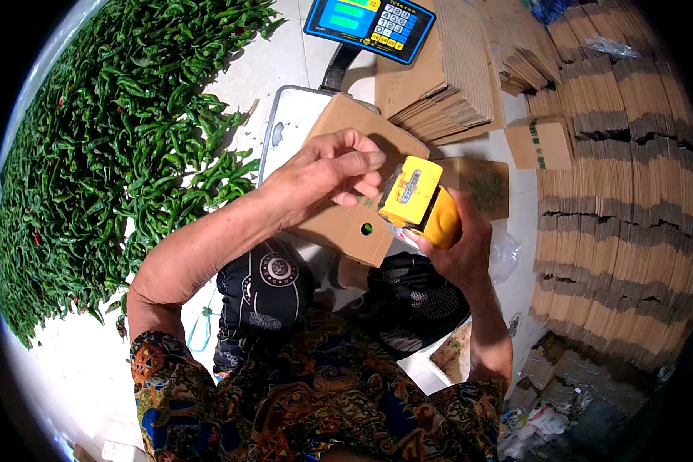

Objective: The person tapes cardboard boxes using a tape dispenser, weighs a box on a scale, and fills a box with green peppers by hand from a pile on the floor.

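My right hand (459, 242) grips a yellow handheld tape dispenser (411, 190), which looks like a packing-tape one, above the box. Just left of the dispenser's front is my left hand (343, 167), its fingers curled and thumb against the forefinger. Whether a strip of clear tape is pinched there cannot be seen. Beneath both hands a brown cardboard box (338, 231) sits at a slant on the platform of a weighing scale (283, 112). Something green shows through a round hole in the box. My left forearm crosses over the near left part of the platform.
A large heap of green chili peppers (121, 144) spreads over the floor at left. Behind the box stands the scale's display (369, 26). Flattened cartons (462, 75) are stacked beyond it, with tall carton bundles (612, 190) along the right. Another cardboard box (479, 185) lies right of the dispenser.
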{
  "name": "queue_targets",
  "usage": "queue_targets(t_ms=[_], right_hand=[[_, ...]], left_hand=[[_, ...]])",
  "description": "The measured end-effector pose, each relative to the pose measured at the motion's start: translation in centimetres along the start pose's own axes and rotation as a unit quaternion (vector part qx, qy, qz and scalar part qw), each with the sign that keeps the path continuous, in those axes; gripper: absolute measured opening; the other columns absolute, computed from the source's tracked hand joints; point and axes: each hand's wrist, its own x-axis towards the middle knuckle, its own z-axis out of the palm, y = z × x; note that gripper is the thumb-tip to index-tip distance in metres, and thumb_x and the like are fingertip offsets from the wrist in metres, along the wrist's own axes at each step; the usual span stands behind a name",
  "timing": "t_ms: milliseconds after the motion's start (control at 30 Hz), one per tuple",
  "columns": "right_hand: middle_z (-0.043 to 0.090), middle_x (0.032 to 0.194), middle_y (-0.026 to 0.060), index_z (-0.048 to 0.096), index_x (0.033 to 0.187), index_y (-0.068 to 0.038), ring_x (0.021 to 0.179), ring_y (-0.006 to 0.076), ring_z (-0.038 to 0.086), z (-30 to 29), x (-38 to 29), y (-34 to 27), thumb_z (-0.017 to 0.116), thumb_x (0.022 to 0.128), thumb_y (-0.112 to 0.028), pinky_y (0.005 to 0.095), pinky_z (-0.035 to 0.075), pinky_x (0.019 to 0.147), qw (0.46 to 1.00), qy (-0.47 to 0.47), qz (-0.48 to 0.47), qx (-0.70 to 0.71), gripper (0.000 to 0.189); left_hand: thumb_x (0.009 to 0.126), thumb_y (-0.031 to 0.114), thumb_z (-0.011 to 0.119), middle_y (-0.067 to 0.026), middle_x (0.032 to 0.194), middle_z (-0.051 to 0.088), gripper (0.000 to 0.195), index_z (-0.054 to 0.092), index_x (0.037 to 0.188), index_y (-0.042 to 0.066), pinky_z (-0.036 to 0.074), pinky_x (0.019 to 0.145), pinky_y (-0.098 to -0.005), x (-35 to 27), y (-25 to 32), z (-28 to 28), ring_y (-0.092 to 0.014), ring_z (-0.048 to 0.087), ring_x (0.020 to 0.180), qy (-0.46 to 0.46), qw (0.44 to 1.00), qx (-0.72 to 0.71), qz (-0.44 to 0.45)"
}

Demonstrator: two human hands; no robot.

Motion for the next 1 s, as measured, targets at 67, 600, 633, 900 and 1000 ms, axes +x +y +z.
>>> queue_targets(t_ms=[67, 600, 633, 900, 1000], right_hand=[[0.063, 0.102, 0.0189, 0.053, 0.12, -0.003, 0.094, 0.0355, 0.066, 0.0, -0.2, 0.3, 0.085, 0.067, -0.019, 0.044, 0.054, 0.081, 1.0, 0.001, -0.008, -0.024, 0.064], [0.066, 0.103, 0.0157, 0.056, 0.12, -0.007, 0.095, 0.0322, 0.068, 0.7, 0.4, -0.6, 0.087, 0.068, -0.02, 0.0413, 0.054, 0.083, 1.0, 0.015, -0.018, 0.018, 0.062], [0.066, 0.104, 0.0156, 0.056, 0.119, -0.007, 0.095, 0.0334, 0.068, 0.7, 0.4, -0.6, 0.087, 0.066, -0.019, 0.0414, 0.054, 0.083, 1.0, 0.022, -0.018, 0.01, 0.062], [0.064, 0.104, 0.0174, 0.056, 0.119, -0.006, 0.095, 0.0363, 0.067, 1.5, 0.4, -1.1, 0.086, 0.064, -0.015, 0.0441, 0.055, 0.082, 0.997, 0.046, -0.053, -0.041, 0.063], [0.064, 0.104, 0.0182, 0.054, 0.12, -0.005, 0.094, 0.0369, 0.067, 1.6, 0.5, -1.1, 0.086, 0.066, -0.015, 0.0451, 0.055, 0.083, 0.992, 0.064, -0.073, -0.076, 0.064]], left_hand=[[0.099, 0.02, 0.062, 0.0002, 0.082, 0.063, 0.016, 0.064, 0.1, 0.004, 0.048, 0.062, -0.0177, 0.0, 0.4, 0.6, -0.005, 0.058, 0.071, -0.012, 0.997, 0.073, -0.034], [0.095, 0.011, 0.065, -0.0015, 0.089, 0.069, 0.019, 0.066, 0.111, 0.002, 0.056, 0.063, -0.0191, 1.0, -0.6, -1.3, -0.007, 0.068, 0.078, -0.098, 0.993, 0.042, -0.047], [0.094, 0.012, 0.066, -0.0015, 0.089, 0.07, 0.019, 0.067, 0.11, 0.002, 0.056, 0.063, -0.0195, 1.1, -0.6, -1.3, -0.006, 0.068, 0.077, -0.1, 0.992, 0.058, -0.04], [0.094, 0.007, 0.065, -0.0049, 0.087, 0.071, 0.021, 0.068, 0.112, -0.003, 0.059, 0.069, -0.0234, 1.3, -0.8, -2.0, -0.009, 0.069, 0.074, -0.101, 0.993, 0.05, -0.03], [0.094, 0.005, 0.064, -0.0075, 0.09, 0.072, 0.021, 0.068, 0.112, -0.004, 0.06, 0.071, -0.0252, 1.7, -1.2, -2.2, -0.011, 0.07, 0.078, -0.1, 0.994, 0.032, -0.015]])
